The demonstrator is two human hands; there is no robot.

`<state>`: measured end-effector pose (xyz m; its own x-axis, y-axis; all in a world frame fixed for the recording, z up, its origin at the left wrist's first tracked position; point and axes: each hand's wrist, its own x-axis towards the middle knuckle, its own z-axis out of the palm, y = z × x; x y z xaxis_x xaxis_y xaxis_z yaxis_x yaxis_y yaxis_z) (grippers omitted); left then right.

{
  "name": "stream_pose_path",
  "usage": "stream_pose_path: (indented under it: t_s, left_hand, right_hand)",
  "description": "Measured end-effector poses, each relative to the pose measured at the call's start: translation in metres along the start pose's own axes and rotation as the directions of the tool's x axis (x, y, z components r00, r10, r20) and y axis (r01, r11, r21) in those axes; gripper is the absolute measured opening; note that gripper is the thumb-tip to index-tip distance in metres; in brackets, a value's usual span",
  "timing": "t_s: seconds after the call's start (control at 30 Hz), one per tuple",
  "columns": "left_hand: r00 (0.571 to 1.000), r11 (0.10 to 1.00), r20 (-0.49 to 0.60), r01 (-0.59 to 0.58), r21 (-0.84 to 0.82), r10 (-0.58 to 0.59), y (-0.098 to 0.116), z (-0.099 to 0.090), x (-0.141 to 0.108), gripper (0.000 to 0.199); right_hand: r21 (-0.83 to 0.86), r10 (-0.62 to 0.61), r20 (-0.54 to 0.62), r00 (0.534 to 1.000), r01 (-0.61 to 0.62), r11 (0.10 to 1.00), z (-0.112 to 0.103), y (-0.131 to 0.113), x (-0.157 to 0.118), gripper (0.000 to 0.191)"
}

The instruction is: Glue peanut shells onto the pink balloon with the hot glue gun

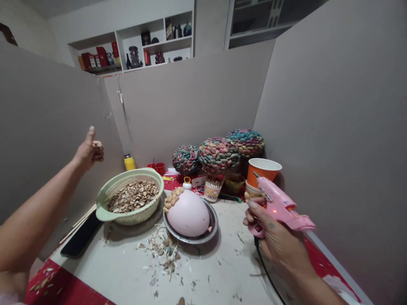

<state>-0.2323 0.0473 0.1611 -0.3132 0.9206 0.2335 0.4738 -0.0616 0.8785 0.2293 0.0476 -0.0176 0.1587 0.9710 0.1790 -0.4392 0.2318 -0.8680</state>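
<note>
My left hand [89, 151] is raised at the left above the green colander [136, 217], thumb pointing up and the other fingers curled in; nothing shows in it. The colander holds many shell halves [135, 197]. My right hand [270, 231] grips a pink glue gun [282, 203] with a small orange light on, its nozzle pointing up and left. Between the hands, a pale pink balloon [189, 214] rests in a metal bowl [199, 242]. Tan shells [173, 199] cover a patch on the balloon's upper left.
Coloured shell-covered balls [219, 154] stand at the back beside a paper cup [212, 190] and an orange tub [262, 171]. A black phone [82, 234] lies front left, a yellow bottle [129, 162] behind the colander. Debris [165, 250] litters the table. Grey partitions [190, 101] surround it.
</note>
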Motion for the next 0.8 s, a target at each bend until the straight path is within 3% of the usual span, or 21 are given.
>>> stream_pose_path:
  t_s: [0.1, 0.2, 0.27, 0.37, 0.5, 0.8]
  left_hand:
    - [0.992, 0.993, -0.096, -0.089, -0.078, 0.082, 0.016, -0.013, -0.003, 0.071]
    - [0.994, 0.995, -0.076, -0.078, -0.061, 0.073, 0.013, -0.009, -0.003, 0.075]
    - [1.000, 1.000, -0.014, -0.012, 0.022, 0.013, -0.005, 0.006, -0.003, 0.068]
    - [0.987, 0.968, 0.098, 0.101, 0.229, -0.126, -0.043, 0.037, -0.004, 0.033]
    - [0.960, 0.900, 0.178, 0.124, 0.418, -0.215, -0.074, 0.059, -0.005, 0.029]
    - [0.977, 0.899, 0.175, 0.036, 0.436, -0.124, -0.061, 0.055, -0.007, 0.011]
  right_hand:
    - [-0.016, -0.014, -0.013, 1.000, 0.014, 1.000, 0.001, -0.002, 0.000, 0.040]
    - [-0.009, 0.012, -0.023, 1.000, -0.012, 1.000, 0.002, 0.001, 0.000, 0.043]
    - [-0.011, 0.030, -0.011, 0.999, -0.030, 0.999, 0.002, 0.003, -0.001, 0.044]
    - [-0.028, 0.048, -0.004, 0.999, -0.048, 0.998, 0.001, 0.005, -0.001, 0.043]
    - [-0.025, 0.042, 0.018, 0.999, -0.041, 0.999, -0.001, 0.010, -0.002, 0.042]
    - [-0.083, 0.008, 0.085, 0.996, -0.001, 0.997, 0.000, 0.016, -0.006, 0.037]
